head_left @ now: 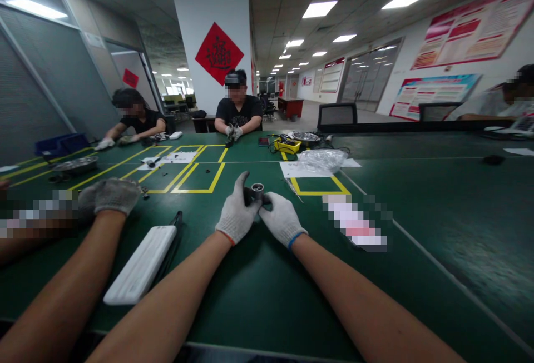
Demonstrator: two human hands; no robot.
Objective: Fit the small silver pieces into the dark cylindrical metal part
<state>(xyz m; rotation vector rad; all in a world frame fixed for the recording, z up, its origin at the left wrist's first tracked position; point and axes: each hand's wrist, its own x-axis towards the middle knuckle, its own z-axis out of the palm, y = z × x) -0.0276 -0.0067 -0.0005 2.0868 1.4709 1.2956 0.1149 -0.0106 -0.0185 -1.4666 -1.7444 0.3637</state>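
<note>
Both my hands wear white knit gloves and meet over the green table [258,291]. My left hand [237,213] and my right hand [281,219] grip a small dark cylindrical part with a silver ring on top [257,188] between their fingertips. The left forefinger sticks up beside the part. A co-worker's gloved hand [112,195] rests on the table to my left, its forearm running along the table's near edge.
A white flat device [142,265] with a dark tool beside it lies near my left arm. Yellow tape boxes [196,177], papers, a clear plastic bag [323,158] and a yellow tool [287,145] sit farther out. Two people work opposite, another at far right.
</note>
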